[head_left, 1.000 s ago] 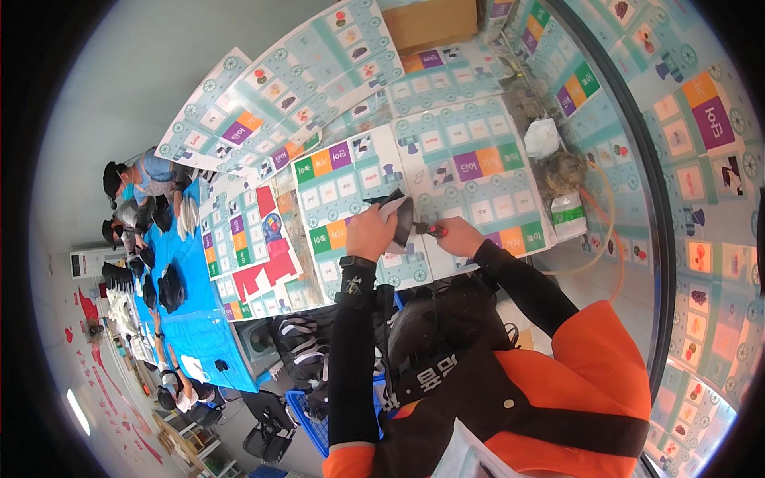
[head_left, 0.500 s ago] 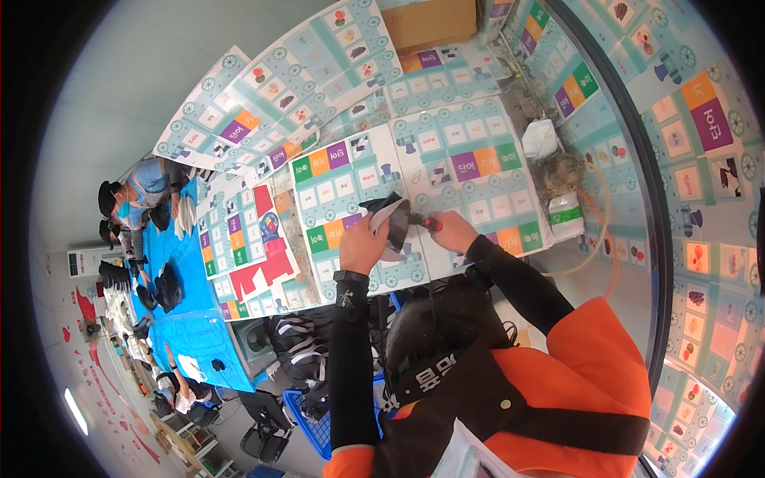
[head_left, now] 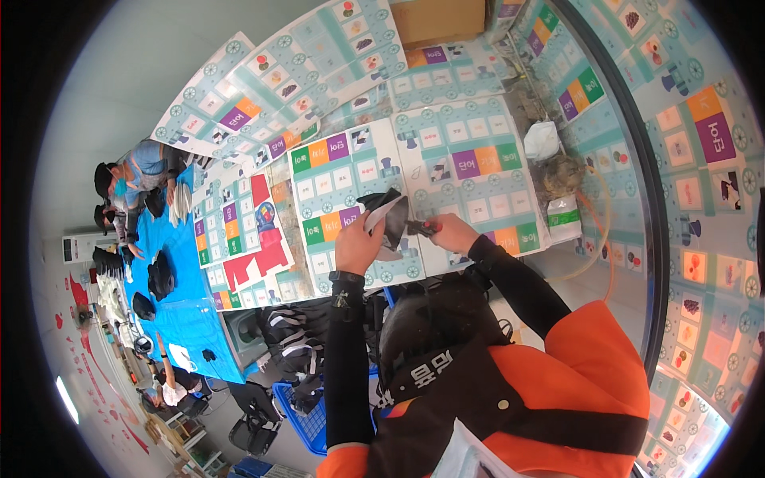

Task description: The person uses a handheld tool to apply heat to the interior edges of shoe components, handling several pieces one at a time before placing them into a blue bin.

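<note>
My left hand (head_left: 358, 245) is closed around a folded black piece with a pale lining (head_left: 387, 215), which looks like a shoe upper, held just over the table. Its thumb lies along the pale edge. My right hand (head_left: 452, 234) grips a small tool with a red handle and a dark tip (head_left: 424, 228). The tip points left at the black piece, close to or touching its right side; I cannot tell which. Printed card sheets (head_left: 470, 131) in pale blue, purple, orange and green cover the table beneath both hands.
Right of the sheets are a white cup-shaped mask (head_left: 541, 141), a brownish clump (head_left: 562, 174) and a white-and-green packet (head_left: 564, 213). A yellowish hose (head_left: 606, 209) hangs there. A blue basket (head_left: 307, 418) stands below. Co-workers (head_left: 139, 183) stand by a blue-covered table (head_left: 187, 319) at left.
The tool has turned slightly in my right hand, showing more of its dark tip beside the black piece. My left hand has shifted a little left with the piece still held.
</note>
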Demonstrator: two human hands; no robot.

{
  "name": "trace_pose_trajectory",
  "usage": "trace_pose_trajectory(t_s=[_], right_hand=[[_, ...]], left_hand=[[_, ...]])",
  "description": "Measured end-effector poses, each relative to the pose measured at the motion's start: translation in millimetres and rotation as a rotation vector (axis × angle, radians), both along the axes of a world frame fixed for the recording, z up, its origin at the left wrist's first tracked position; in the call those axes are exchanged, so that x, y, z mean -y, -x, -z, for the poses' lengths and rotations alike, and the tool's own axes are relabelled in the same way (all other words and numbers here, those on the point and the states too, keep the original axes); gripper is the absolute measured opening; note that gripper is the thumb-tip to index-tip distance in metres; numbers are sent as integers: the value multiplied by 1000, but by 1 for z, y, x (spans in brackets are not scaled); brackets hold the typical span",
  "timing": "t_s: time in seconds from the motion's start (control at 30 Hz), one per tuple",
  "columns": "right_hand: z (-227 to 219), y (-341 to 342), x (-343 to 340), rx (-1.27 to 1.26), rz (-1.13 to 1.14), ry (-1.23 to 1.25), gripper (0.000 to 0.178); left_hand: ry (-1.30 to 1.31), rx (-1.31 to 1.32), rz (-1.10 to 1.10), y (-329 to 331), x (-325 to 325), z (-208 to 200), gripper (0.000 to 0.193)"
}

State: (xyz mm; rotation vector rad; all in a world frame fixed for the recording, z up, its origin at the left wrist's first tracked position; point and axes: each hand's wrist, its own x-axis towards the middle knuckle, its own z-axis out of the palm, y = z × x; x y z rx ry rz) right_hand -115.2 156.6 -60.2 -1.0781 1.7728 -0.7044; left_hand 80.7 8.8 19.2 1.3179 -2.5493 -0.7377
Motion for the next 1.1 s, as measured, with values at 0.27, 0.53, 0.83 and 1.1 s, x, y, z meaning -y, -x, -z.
trace_pose_trajectory(t_s=[0.27,0.53,0.83,1.1], right_hand=[[0,1,-9,36,-45,-29,21],[-4,-7,-7,-121,106,96,19],[-4,1,0,-206,125,128,15],[0,-3,-10,-245,18,59,18]], left_hand=[[27,13,7,5,3,2,47],[-24,45,7,21,12,-1,41],[-48,128,43,48,30,2,41],[-26,121,43,42,26,3,42]])
